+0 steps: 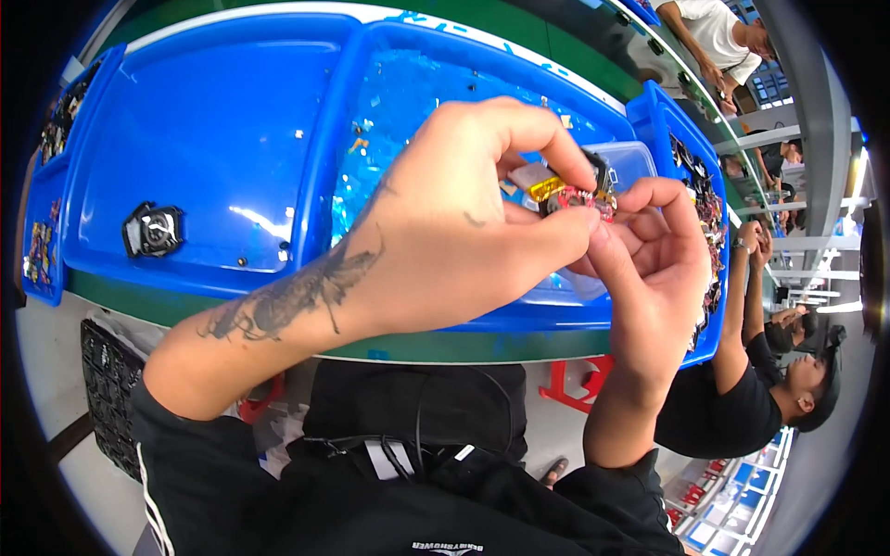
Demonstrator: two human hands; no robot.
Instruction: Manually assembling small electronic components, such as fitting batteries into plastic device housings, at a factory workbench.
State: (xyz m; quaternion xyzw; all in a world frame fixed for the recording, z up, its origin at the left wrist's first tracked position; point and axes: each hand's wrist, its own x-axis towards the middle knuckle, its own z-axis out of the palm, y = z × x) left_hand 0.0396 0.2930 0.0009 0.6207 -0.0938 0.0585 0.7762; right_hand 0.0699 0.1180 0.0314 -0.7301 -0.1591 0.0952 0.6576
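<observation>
My left hand (464,227) and my right hand (654,255) meet over the right-hand blue tray. Between their fingertips is a small electronic assembly (577,198) with reddish wires. A shiny yellow piece (545,189) and a black part (599,167) show at its upper side. My left thumb and index finger pinch it from the left, while the right thumb and fingers grip its lower right; the fingers hide much of it. A black watch-like case (154,230) lies far from both hands in the left blue tray.
The left blue tray (209,111) also holds tiny dark bits. Blue film scraps (408,88) cover the right tray, where a clear plastic container (635,159) sits behind my hands. Bins of small parts flank both sides, the right bin (709,320) close to my right wrist. Co-workers sit at right.
</observation>
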